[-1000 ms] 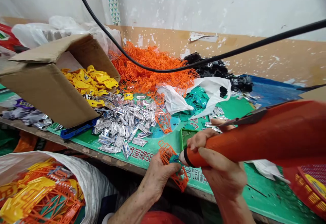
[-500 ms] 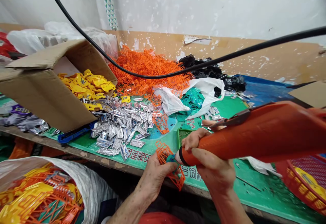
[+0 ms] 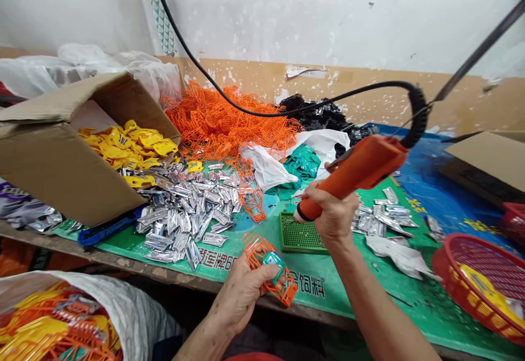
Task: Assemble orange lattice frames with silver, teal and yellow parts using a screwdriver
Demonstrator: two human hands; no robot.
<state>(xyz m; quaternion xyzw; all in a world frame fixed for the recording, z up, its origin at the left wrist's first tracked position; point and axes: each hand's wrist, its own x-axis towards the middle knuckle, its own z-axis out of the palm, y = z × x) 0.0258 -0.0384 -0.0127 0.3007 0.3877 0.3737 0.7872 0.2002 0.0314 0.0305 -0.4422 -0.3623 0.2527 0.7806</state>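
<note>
Head view: left hand (image 3: 241,295) is gripping an orange plastic cage frame (image 3: 255,257) above the table edge, fingers curled around it. Right hand (image 3: 334,213) is clenching an orange corded handheld tool (image 3: 361,167), fingers wrapped round the handle, above a green perforated pad (image 3: 299,233). Silver foil scraps (image 3: 184,213) are lying beyond.

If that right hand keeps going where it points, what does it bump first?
The right hand probably reaches the orange lattice cage in the left hand first, but depth is hard to judge.
</note>
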